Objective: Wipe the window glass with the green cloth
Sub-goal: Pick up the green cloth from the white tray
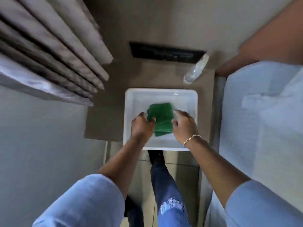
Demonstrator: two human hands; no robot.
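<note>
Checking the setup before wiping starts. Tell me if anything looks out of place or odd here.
One thing stands out: a clear plastic bottle lies tipped on its side beyond the white tub, not upright. No spill shows around it. The green cloth sits folded in the tub, the left hand gripping its edge, the right hand open beside it.

Green cloth (162, 119) — folded — sits over a white tub (131, 102) on a brown surface. Left hand (142, 126) pinches the cloth's left edge; right hand (184, 126), fingers spread, hovers at its right edge. A clear bottle (196, 70) lies beyond the tub — curtains (54, 51) hang left.
</note>
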